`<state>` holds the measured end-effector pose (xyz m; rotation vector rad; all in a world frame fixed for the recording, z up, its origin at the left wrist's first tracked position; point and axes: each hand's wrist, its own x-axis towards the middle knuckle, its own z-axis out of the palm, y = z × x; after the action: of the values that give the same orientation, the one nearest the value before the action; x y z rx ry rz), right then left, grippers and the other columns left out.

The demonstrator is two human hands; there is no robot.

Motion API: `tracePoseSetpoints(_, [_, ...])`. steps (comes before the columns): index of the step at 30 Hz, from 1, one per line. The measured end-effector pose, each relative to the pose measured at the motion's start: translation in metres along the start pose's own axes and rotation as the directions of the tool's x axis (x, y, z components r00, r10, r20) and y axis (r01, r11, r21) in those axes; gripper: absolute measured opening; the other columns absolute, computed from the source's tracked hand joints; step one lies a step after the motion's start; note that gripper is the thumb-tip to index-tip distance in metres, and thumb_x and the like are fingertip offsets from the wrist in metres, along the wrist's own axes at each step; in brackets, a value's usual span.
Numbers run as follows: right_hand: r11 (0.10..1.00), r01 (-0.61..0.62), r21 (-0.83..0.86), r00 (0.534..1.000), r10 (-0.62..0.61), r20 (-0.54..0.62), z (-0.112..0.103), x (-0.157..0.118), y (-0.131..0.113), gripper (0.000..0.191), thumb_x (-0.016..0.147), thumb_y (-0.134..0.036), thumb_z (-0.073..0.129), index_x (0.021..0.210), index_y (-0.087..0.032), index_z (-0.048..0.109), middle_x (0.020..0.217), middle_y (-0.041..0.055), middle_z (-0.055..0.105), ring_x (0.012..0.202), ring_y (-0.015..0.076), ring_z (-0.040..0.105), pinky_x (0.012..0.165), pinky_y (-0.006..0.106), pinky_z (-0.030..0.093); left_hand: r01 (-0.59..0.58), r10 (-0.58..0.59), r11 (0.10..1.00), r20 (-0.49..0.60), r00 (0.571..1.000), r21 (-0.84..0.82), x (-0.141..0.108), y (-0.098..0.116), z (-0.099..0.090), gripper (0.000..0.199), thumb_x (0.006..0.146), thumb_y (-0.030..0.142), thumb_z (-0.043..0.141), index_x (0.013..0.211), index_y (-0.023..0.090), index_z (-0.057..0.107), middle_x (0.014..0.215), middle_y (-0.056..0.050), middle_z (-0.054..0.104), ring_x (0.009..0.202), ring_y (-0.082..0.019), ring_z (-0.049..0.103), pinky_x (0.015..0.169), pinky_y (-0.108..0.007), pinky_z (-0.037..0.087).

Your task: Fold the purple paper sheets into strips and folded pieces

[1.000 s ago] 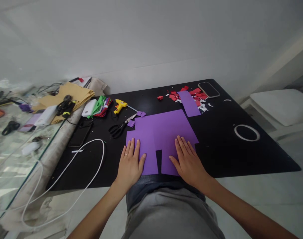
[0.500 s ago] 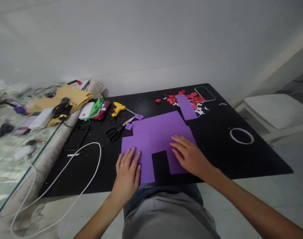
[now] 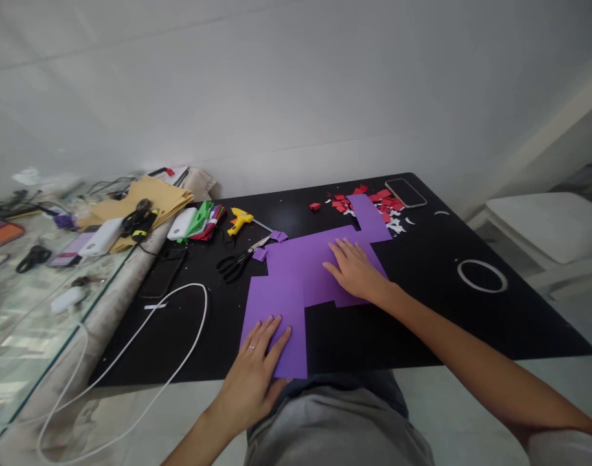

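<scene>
Near the table's front edge, my left hand [image 3: 257, 362] rests its spread fingers on a purple paper sheet [image 3: 281, 291]; its thumb is at the sheet's near edge, and whether it goes under is unclear. My right hand [image 3: 354, 268] lies flat, fingers extended, on other purple paper [image 3: 296, 259] further back. These purple pieces overlap, and the hands cover parts of them. A narrower purple strip [image 3: 370, 217] touches the back right of the paper. Two small folded purple pieces [image 3: 260, 254] lie beside open black-handled scissors [image 3: 235, 265].
Behind the scissors sits a yellow glue gun [image 3: 240, 220]. Red and white paper scraps [image 3: 390, 207] and a phone [image 3: 405, 192] lie at the back right. A white ring [image 3: 482, 276] is on the right. A white cable [image 3: 189, 343] loops at left, near another phone [image 3: 164, 275].
My right hand has moved away from me with the right-hand purple paper, which now meets the strip. The left-hand sheet has slid slightly towards me under my left hand. The view has shifted a little.
</scene>
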<state>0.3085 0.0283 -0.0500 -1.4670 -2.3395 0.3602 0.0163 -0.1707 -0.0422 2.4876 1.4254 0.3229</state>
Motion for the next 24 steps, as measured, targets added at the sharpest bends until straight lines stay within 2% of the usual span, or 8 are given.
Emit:
tracePoseSetpoints(4, [0.971,0.071,0.230,0.994,-0.049,-0.100,-0.007,0.011,-0.027,0.050,0.105,-0.047,0.044,0.137,-0.015,0.065,0.140,0.0191,0.068,0.137,0.0337,0.060,0.120,0.054,0.043,0.011,-0.015,0.978,-0.015,1.000,-0.210,0.000,-0.006,-0.007,0.062,0.100,0.019,0.053,0.159,0.034,0.048,0.169,-0.007,0.043,0.155,-0.031,0.044,0.125,-0.057,0.042])
tracePoseSetpoints(7, [0.868,0.015,0.497,0.983,0.079,-0.167,-0.006,0.020,-0.040,0.038,0.102,-0.046,0.050,0.122,-0.021,0.070,0.125,0.0141,0.075,0.122,0.0298,0.069,0.112,0.052,0.050,0.141,-0.223,0.893,-0.149,0.963,-0.428,0.011,-0.014,-0.012,0.048,0.109,0.028,0.042,0.154,0.030,0.056,0.157,-0.007,0.059,0.146,-0.027,0.056,0.122,-0.050,0.047])
tracePoseSetpoints(11, [0.509,-0.148,0.848,0.944,0.328,-0.031,-0.004,0.031,-0.044,0.043,0.099,-0.056,0.055,0.121,-0.022,0.067,0.126,0.0151,0.074,0.118,0.0290,0.071,0.105,0.050,0.056,0.201,-0.503,0.801,-0.451,0.738,-0.565,0.049,-0.008,-0.024,0.051,0.111,0.038,0.037,0.158,0.023,0.051,0.154,-0.009,0.062,0.144,-0.029,0.057,0.122,-0.048,0.048])
tracePoseSetpoints(14, [0.134,-0.311,0.941,0.946,0.134,0.294,-0.009,0.026,-0.045,0.066,0.100,-0.072,0.040,0.128,-0.018,0.065,0.124,0.0196,0.075,0.113,0.0317,0.074,0.095,0.051,0.060,0.033,-0.258,0.887,-0.437,0.862,-0.460,0.087,0.014,-0.035,0.053,0.110,0.036,0.037,0.162,0.027,0.045,0.168,-0.007,0.045,0.156,-0.028,0.042,0.131,-0.050,0.034])
tracePoseSetpoints(16, [-0.018,-0.391,0.920,0.920,-0.009,0.391,-0.015,0.017,-0.044,0.083,0.099,-0.082,0.022,0.122,-0.017,0.069,0.111,0.0183,0.078,0.108,0.0329,0.074,0.092,0.052,0.060,-0.085,-0.040,0.906,-0.284,0.958,-0.415,0.112,0.028,-0.042,0.055,0.109,0.037,0.042,0.163,0.028,0.044,0.171,-0.008,0.040,0.158,-0.029,0.038,0.131,-0.053,0.031])
tracePoseSetpoints(18, [-0.126,-0.467,0.875,0.884,-0.073,0.461,-0.020,0.010,-0.039,0.090,0.095,-0.087,0.018,0.107,-0.017,0.072,0.098,0.0171,0.078,0.104,0.0347,0.074,0.090,0.052,0.059,-0.189,0.152,0.871,-0.116,0.982,-0.453,0.135,0.035,-0.047,0.062,0.106,0.043,0.051,0.164,0.024,0.040,0.171,-0.012,0.038,0.157,-0.031,0.040,0.128,-0.054,0.036])
tracePoseSetpoints(20, [-0.155,-0.516,0.842,0.856,-0.127,0.501,-0.024,0.007,-0.034,0.089,0.092,-0.091,0.024,0.098,-0.017,0.073,0.092,0.0162,0.077,0.102,0.0354,0.074,0.088,0.051,0.058,-0.237,0.215,0.828,-0.103,0.971,-0.509,0.155,0.030,-0.052,0.058,0.106,0.044,0.051,0.160,0.025,0.047,0.168,-0.013,0.043,0.155,-0.032,0.043,0.126,-0.056,0.037])
tracePoseSetpoints(24, [-0.097,-0.353,0.931,0.934,0.013,0.356,-0.022,0.011,-0.028,0.078,0.090,-0.090,0.038,0.096,-0.020,0.072,0.087,0.0103,0.075,0.097,0.0319,0.073,0.084,0.046,0.058,-0.260,0.102,0.818,-0.314,0.944,-0.514,0.181,-0.003,-0.050,0.036,0.106,0.039,0.050,0.130,0.021,0.071,0.139,-0.015,0.070,0.133,-0.029,0.064,0.118,-0.051,0.046])
